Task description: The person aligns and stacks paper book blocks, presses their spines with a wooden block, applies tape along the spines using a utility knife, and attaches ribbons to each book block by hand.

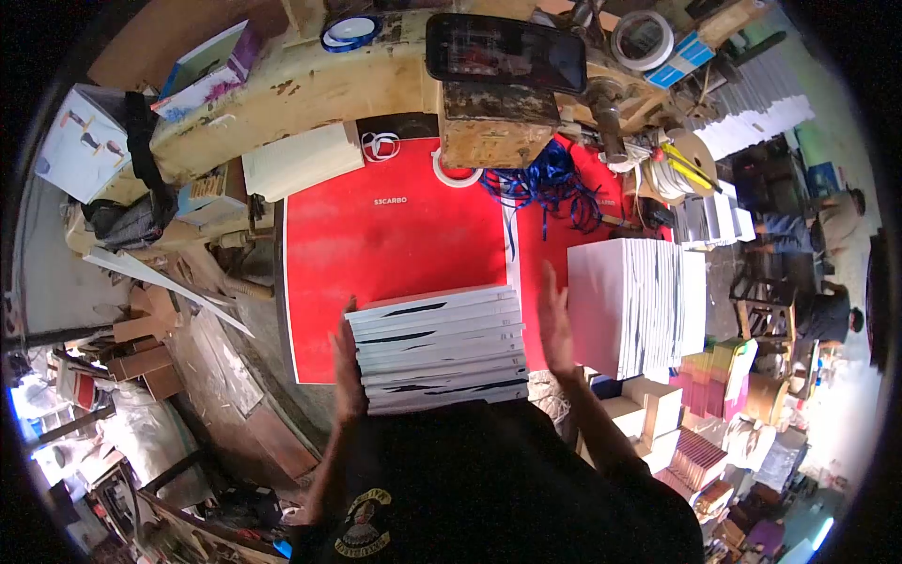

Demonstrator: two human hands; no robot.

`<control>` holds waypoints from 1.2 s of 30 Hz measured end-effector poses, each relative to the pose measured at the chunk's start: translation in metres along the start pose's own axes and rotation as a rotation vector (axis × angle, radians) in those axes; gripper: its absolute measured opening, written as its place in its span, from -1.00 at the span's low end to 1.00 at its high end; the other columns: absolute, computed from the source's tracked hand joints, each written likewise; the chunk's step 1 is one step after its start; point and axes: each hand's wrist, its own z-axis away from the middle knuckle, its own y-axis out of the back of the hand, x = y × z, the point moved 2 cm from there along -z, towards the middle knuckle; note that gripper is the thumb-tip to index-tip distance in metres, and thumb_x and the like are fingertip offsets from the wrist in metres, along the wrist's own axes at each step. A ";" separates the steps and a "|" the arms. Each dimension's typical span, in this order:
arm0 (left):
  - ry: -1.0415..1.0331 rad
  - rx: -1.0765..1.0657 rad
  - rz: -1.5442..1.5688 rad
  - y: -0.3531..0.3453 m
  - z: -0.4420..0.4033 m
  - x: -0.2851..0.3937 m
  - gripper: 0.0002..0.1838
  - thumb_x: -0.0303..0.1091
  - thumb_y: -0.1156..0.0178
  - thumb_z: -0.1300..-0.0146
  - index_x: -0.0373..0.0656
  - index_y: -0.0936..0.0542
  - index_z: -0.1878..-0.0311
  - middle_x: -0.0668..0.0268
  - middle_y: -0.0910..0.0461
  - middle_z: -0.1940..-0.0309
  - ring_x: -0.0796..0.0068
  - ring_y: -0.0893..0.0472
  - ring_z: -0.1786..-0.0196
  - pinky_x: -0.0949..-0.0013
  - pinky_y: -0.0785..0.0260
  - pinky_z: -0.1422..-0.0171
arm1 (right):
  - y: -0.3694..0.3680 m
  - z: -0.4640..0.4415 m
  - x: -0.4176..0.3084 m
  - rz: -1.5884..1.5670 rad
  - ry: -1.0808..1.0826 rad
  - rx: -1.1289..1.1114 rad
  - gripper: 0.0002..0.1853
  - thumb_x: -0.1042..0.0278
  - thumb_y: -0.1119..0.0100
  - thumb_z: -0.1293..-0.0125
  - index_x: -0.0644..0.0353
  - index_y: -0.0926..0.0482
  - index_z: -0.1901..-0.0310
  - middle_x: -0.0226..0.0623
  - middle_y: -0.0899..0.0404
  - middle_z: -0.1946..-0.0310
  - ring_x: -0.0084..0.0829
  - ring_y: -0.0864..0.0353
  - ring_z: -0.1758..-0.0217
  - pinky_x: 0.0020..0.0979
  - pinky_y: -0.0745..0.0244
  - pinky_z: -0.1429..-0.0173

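Observation:
A stack of white booklets with dark gaps between some layers lies in front of my body on a red sheet. My left hand is held flat along the left side of this stack, fingers stretched out, and seems to touch it. To the right of the stack, my right hand is upright with its fingers extended and nothing in it. A gap separates it from the booklets. Just beyond that hand stands a larger block of white booklets.
A phone rests on a worn block at the back. Blue ribbon lies tangled beside it, near a white tape roll. Cream paper sits at the back left. Two people are far right.

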 end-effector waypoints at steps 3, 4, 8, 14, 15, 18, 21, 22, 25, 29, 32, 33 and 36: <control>-0.054 -0.153 -0.052 0.014 0.000 -0.009 -0.22 0.20 0.50 -0.61 -0.26 -0.03 -0.60 0.12 -0.03 -0.62 0.25 0.07 -0.67 0.16 0.39 -0.71 | -0.041 0.008 0.023 -0.411 -0.245 0.022 -0.24 -0.19 0.46 -0.63 0.20 0.17 -0.62 -0.13 0.27 -0.67 -0.22 0.32 -0.72 -0.16 0.42 -0.69; -0.066 -0.198 -0.032 0.015 -0.007 -0.001 -0.23 0.18 0.50 -0.62 -0.28 -0.08 -0.59 0.11 -0.05 -0.61 0.25 0.05 -0.66 0.16 0.38 -0.71 | -0.050 0.002 0.014 -0.533 -0.256 0.009 -0.19 -0.26 0.42 -0.60 0.19 0.18 -0.62 -0.13 0.23 -0.66 -0.24 0.18 -0.68 -0.18 0.28 -0.68; -0.010 -0.291 0.002 0.042 -0.024 0.011 -0.23 0.17 0.51 -0.62 -0.27 -0.08 -0.59 0.13 -0.06 -0.61 0.28 0.04 -0.66 0.19 0.37 -0.71 | -0.077 0.019 0.038 -0.667 -0.318 -0.009 -0.12 -0.36 0.37 -0.56 0.17 0.19 -0.62 -0.11 0.13 -0.63 -0.26 0.02 -0.63 -0.19 0.13 -0.65; 0.105 -0.137 -0.033 0.057 0.003 0.013 -0.26 0.17 0.44 -0.63 -0.21 -0.04 -0.61 0.18 -0.10 -0.57 0.28 -0.04 -0.62 0.22 0.26 -0.68 | -0.081 0.022 -0.027 -0.872 -0.431 -0.189 -0.13 -0.37 0.42 -0.56 0.16 0.19 -0.62 -0.16 0.02 -0.59 -0.28 -0.01 -0.61 -0.18 0.11 -0.63; 0.095 -0.126 -0.083 0.057 0.005 0.013 -0.26 0.18 0.44 -0.63 -0.20 -0.05 -0.61 0.19 -0.10 -0.56 0.29 -0.05 -0.61 0.22 0.25 -0.67 | -0.085 0.024 -0.020 -0.797 -0.402 -0.118 -0.16 -0.32 0.45 -0.59 0.15 0.21 -0.62 -0.19 0.01 -0.58 -0.29 -0.06 -0.59 -0.20 0.07 -0.62; 0.055 -0.137 -0.203 0.061 0.013 0.017 -0.29 0.10 0.27 -0.60 -0.19 -0.06 -0.60 0.17 -0.11 -0.56 0.27 -0.06 -0.60 0.21 0.21 -0.66 | -0.087 0.015 -0.003 -0.660 -0.316 0.056 -0.27 -0.28 0.33 -0.60 0.09 -0.13 -0.56 -0.18 -0.32 -0.41 -0.32 -0.30 -0.43 -0.18 -0.19 -0.50; -0.019 -0.210 -0.350 0.046 0.005 0.052 -0.27 -0.07 -0.06 -0.54 -0.18 -0.06 -0.60 0.11 -0.12 -0.56 0.21 -0.05 -0.61 0.17 0.15 -0.65 | -0.051 -0.041 0.016 -0.044 -0.177 -0.118 -0.48 -0.10 0.07 -0.58 0.22 -0.59 -0.17 -0.17 -0.67 -0.02 -0.42 -0.57 -0.15 -0.31 -0.40 -0.32; -0.220 -0.116 -0.620 0.046 0.005 0.062 -0.23 -0.15 -0.12 -0.49 -0.17 -0.04 -0.61 0.06 -0.09 -0.57 0.14 -0.02 -0.63 0.10 0.17 -0.67 | -0.048 -0.065 -0.012 0.121 -0.124 -0.158 -0.54 -0.04 -0.06 -0.54 0.26 -0.69 0.00 -0.19 -0.74 0.12 -0.47 -0.64 -0.04 -0.36 -0.46 -0.24; -0.437 -0.138 -1.103 0.013 0.029 0.087 -0.19 -0.18 -0.16 -0.44 -0.14 -0.01 -0.62 -0.01 -0.03 -0.60 0.02 0.06 -0.66 -0.04 0.25 -0.69 | -0.065 -0.119 -0.049 0.254 -0.077 -0.592 -0.57 0.00 -0.34 -0.37 0.28 -0.71 0.05 -0.20 -0.77 0.21 -0.51 -0.70 0.09 -0.39 -0.56 -0.10; -0.360 -0.310 -1.457 -0.019 0.050 0.060 -0.15 0.12 0.03 -0.48 -0.20 0.02 -0.62 0.05 0.04 -0.63 0.11 0.12 -0.69 -0.11 0.45 -0.70 | -0.086 -0.153 -0.046 0.398 -0.192 -1.198 -0.54 0.13 -0.50 -0.22 0.29 -0.67 -0.03 -0.21 -0.75 0.13 -0.48 -0.71 0.03 -0.39 -0.56 -0.13; -0.345 -0.297 -1.432 -0.018 0.055 0.062 -0.16 0.14 0.06 -0.50 -0.23 0.00 -0.62 0.09 0.02 -0.63 0.14 0.10 -0.69 -0.10 0.43 -0.70 | -0.089 -0.167 -0.046 0.370 -0.166 -1.248 -0.51 0.13 -0.47 -0.24 0.29 -0.66 -0.08 -0.19 -0.76 0.15 -0.47 -0.72 0.07 -0.37 -0.58 -0.11; -0.347 -0.302 -1.437 -0.017 0.055 0.062 -0.17 0.14 0.07 -0.50 -0.23 -0.01 -0.61 0.10 0.02 -0.63 0.14 0.10 -0.68 -0.10 0.42 -0.70 | -0.089 -0.175 -0.047 0.398 -0.166 -1.213 -0.53 0.16 -0.45 -0.27 0.30 -0.65 -0.11 -0.18 -0.76 0.16 -0.47 -0.72 0.08 -0.36 -0.59 -0.09; -0.362 -0.297 -1.461 -0.016 0.055 0.059 -0.15 0.16 0.07 -0.50 -0.21 -0.01 -0.62 0.09 0.01 -0.63 0.12 0.09 -0.68 -0.10 0.41 -0.70 | -0.084 -0.203 -0.040 0.496 -0.077 -0.954 -0.59 0.23 -0.34 -0.36 0.31 -0.63 -0.13 -0.14 -0.76 0.19 -0.46 -0.72 0.11 -0.33 -0.59 -0.04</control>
